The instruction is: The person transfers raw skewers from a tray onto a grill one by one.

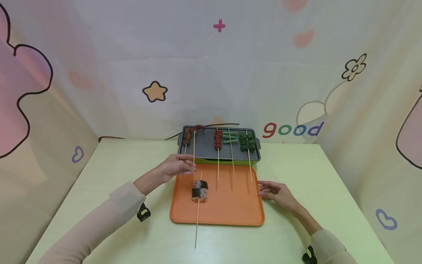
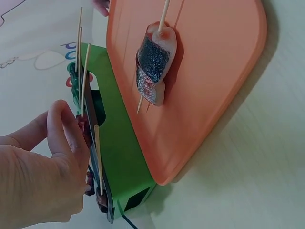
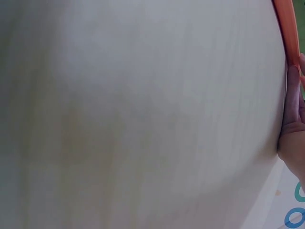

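Note:
My left hand [image 1: 179, 165] pinches the thin stick of a skewer [image 1: 194, 145] topped with a curled dark-red piece, at the front edge of the grey grill plate [image 1: 206, 148]. In the left wrist view the bent fingers [image 2: 66, 129] are beside the plate, partly hiding it. Below this hand, a skewer with a thick roll banded in black and white [image 1: 199, 191] lies on the orange tray [image 1: 230, 205], its stick reaching past the front rim. My right hand [image 1: 278, 194] holds the tray's right rim between thumb and fingers; the right wrist view catches only part of it.
On the grill plate rest a brown meat skewer [image 1: 187, 137], a red meat skewer [image 1: 218, 140], a green-stalk skewer [image 1: 230, 138] and a leafy green skewer [image 1: 247, 143]. Their sticks overhang the front. The plate sits on a green base [image 2: 121, 148]. A dark cord [image 1: 173, 136] runs behind.

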Action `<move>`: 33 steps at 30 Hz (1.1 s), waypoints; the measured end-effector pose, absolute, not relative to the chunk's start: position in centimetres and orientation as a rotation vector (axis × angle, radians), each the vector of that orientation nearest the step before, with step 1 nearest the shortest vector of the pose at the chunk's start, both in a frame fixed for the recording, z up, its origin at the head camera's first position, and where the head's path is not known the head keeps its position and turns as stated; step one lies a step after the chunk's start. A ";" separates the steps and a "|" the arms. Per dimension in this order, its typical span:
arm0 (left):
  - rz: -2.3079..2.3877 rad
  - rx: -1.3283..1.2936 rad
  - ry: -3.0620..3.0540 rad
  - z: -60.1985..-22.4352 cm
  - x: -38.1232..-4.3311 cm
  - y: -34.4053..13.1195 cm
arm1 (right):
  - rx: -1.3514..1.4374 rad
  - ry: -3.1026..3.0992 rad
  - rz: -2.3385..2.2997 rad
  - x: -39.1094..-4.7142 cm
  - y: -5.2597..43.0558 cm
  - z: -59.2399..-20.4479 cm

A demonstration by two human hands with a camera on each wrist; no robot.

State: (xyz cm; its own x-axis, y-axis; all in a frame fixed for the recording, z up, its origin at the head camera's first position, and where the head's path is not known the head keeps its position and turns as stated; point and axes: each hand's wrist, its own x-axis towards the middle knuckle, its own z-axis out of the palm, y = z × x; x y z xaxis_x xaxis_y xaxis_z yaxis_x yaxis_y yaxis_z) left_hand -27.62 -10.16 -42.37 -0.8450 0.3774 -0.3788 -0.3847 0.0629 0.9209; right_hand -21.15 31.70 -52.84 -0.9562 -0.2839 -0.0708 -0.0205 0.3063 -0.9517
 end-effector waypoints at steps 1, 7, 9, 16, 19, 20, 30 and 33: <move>1.836 -0.005 1.807 -42.4 -27.7 -10.2 | -0.284 2.352 -1.704 -21.2 31.7 -52.9; 1.801 -0.016 1.842 -42.5 -27.7 -10.3 | -0.328 2.353 -1.708 -21.0 31.7 -53.0; 1.780 0.005 1.876 -42.6 -27.7 -10.3 | -0.320 2.355 -1.713 -20.9 31.7 -52.9; 1.726 0.120 2.015 -42.7 -27.8 -10.4 | -0.285 2.378 -1.696 -20.9 31.5 -52.5; 1.705 0.129 2.053 -42.7 -27.8 -10.3 | -0.289 2.373 -1.696 -21.0 31.5 -52.4; 1.698 0.126 2.062 -42.8 -27.8 -10.3 | -0.290 2.369 -1.698 -21.1 31.5 -52.4; 1.631 0.116 2.183 -42.8 -27.7 -10.3 | -0.290 2.358 -1.695 -21.2 31.6 -52.4; 1.603 0.145 2.241 -42.6 -27.4 -10.5 | -0.284 2.367 -1.690 -21.1 31.6 -52.5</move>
